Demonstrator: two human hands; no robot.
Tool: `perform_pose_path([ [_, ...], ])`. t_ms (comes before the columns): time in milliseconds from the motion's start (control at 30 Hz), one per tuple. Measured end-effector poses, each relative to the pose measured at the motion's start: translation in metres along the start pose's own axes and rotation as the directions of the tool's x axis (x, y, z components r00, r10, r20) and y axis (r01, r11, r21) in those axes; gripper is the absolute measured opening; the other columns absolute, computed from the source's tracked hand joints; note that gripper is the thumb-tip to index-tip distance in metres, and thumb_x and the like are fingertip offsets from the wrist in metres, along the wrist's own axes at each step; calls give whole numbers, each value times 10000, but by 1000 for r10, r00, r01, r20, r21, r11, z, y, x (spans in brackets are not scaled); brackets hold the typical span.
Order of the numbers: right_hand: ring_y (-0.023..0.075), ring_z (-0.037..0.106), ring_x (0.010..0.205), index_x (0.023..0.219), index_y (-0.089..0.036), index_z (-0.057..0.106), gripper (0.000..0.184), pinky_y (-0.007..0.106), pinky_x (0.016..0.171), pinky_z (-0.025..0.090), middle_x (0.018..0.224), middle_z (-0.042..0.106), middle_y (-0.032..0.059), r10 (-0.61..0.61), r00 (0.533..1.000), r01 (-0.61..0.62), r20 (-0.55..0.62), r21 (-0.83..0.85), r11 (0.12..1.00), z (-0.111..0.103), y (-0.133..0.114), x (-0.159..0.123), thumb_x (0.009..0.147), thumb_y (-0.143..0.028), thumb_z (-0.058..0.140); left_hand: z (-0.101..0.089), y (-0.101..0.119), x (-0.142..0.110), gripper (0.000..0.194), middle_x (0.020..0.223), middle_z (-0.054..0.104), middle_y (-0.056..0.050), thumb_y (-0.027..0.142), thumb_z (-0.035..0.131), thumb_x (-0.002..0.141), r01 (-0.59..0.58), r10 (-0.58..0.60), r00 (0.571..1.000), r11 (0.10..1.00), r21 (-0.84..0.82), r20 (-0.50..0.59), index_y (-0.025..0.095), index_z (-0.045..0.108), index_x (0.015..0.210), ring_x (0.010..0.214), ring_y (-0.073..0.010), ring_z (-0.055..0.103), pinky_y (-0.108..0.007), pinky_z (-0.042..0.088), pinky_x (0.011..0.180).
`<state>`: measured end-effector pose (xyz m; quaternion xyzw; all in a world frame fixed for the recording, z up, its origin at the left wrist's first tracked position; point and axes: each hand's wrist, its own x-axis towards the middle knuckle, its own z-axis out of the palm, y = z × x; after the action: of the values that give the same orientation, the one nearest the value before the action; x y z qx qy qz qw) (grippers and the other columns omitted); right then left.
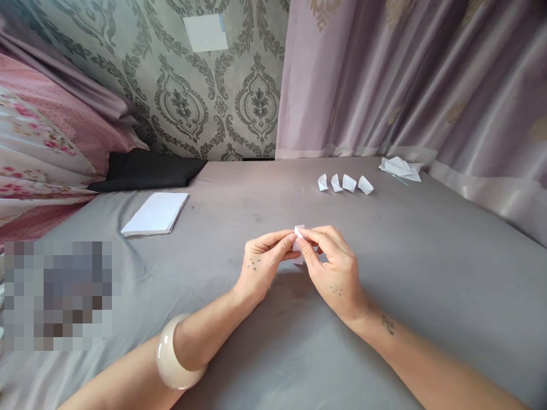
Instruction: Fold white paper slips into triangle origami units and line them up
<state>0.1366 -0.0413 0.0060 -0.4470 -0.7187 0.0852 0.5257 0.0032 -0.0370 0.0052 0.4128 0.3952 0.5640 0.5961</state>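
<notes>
Between my two hands is a narrow strip of white paper point(298, 260), upright, with its top corner folded over. My left hand point(265, 259) pinches the strip's left edge between thumb and fingers. From the other side, my right hand point(333, 262) grips the folded top with thumb and index finger. Fingertips hide much of the strip's middle. Farther back on the grey cloth stand several small folded white paper pieces point(349, 183) in a row.
A stack of white paper point(156, 213) lies at the left, in front of a folded black cloth point(149, 169). Crumpled white paper point(400, 167) and a thin greenish stick point(400, 180) lie at the back right. Curtains point(363, 80) border the grey surface. A blurred patch covers the far left.
</notes>
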Motion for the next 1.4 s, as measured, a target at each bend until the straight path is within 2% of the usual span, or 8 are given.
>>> perform_pose_path([
  [133, 161, 619, 841, 971, -255, 683, 155, 300, 715, 533, 898, 648, 32, 81, 997, -79, -10, 83, 993, -1, -4, 3, 894, -217, 554, 0, 1, 0, 218, 899, 746, -55, 322, 727, 755, -12, 12, 1000, 1000, 11, 17, 182, 768, 916, 895, -229, 686, -357, 593, 809],
  [333, 123, 606, 709, 888, -228, 700, 129, 251, 640, 515, 844, 651, 16, 236, 969, -244, 69, 174, 954, -5, -9, 8, 874, -249, 574, 2, 2, 0, 202, 894, 749, -54, 312, 729, 754, -35, 35, 999, 999, 18, 20, 189, 772, 908, 893, -231, 686, -360, 594, 807],
  [633, 110, 574, 658, 770, -185, 678, 198, 223, 602, 486, 783, 618, 17, 326, 931, -358, 167, 224, 907, -8, -11, 12, 875, -306, 561, 2, 2, 1, 153, 895, 738, -38, 312, 710, 775, -88, 87, 994, 996, 6, 67, 219, 769, 881, 844, -183, 658, -330, 583, 765],
  [767, 98, 530, 599, 721, -182, 679, 238, 222, 571, 454, 697, 571, -4, 386, 900, -425, 201, 217, 879, -12, -12, 14, 855, -359, 593, 1, 6, 1, 120, 907, 705, -29, 299, 711, 775, -98, 96, 994, 995, 35, 56, 223, 766, 850, 842, -150, 614, -255, 535, 718],
  [967, 107, 536, 601, 708, -187, 612, 250, 230, 561, 442, 662, 585, -20, 507, 809, -583, 298, 297, 756, -17, -8, 19, 767, -418, 686, 2, 12, 0, 100, 831, 672, -5, 291, 694, 792, -39, 38, 999, 999, 32, 31, 212, 747, 822, 799, -108, 552, -226, 450, 763],
  [1100, 142, 616, 804, 893, -199, 643, 270, 250, 706, 489, 859, 668, 15, 530, 770, -638, 354, 415, 649, -16, -6, 20, 728, -393, 733, 3, 11, 0, 115, 786, 650, 2, 301, 689, 793, -12, 12, 1000, 1000, 0, 22, 197, 732, 821, 743, -96, 521, -225, 429, 726],
  [1200, 149, 630, 800, 862, -189, 679, 249, 266, 731, 493, 842, 691, 33, 531, 735, -678, 421, 442, 588, -14, -6, 19, 766, -418, 694, 3, 10, 1, 120, 803, 653, -5, 298, 695, 785, -17, 17, 1000, 1000, 5, 16, 190, 729, 826, 754, -99, 519, -221, 415, 700],
  [1400, 132, 621, 746, 827, -202, 681, 203, 247, 682, 487, 800, 688, 7, 544, 758, -651, 359, 457, 606, -12, -3, 15, 764, -394, 703, 1, 9, 3, 137, 717, 611, -6, 299, 700, 770, 12, -13, 1000, 1000, 25, 12, 163, 715, 776, 699, -101, 500, -232, 400, 659],
])
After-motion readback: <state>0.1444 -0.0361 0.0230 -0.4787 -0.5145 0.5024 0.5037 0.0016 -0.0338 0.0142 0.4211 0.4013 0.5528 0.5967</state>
